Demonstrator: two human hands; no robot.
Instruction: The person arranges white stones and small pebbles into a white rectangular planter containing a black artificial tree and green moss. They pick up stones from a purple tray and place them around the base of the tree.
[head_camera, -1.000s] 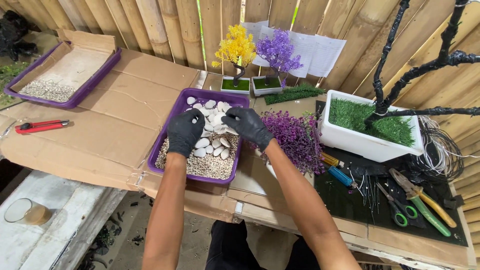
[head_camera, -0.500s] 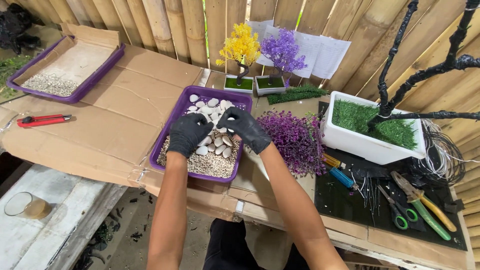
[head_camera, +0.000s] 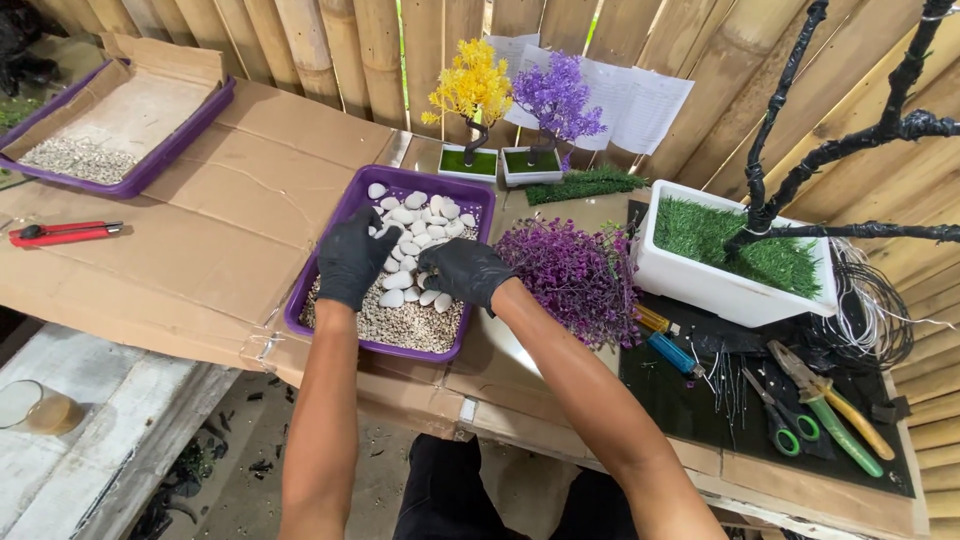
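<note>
While both your gloved hands rest in the purple tray (head_camera: 300, 310) near the surface's front edge, your left hand (head_camera: 352, 257) lies curled on the white stones (head_camera: 415, 215), fingers together. Your right hand (head_camera: 465, 271) bends over the stones, fingers bunched; whether they pinch one I cannot tell. Purple foliage (head_camera: 580, 275) lies just right of the tray.
</note>
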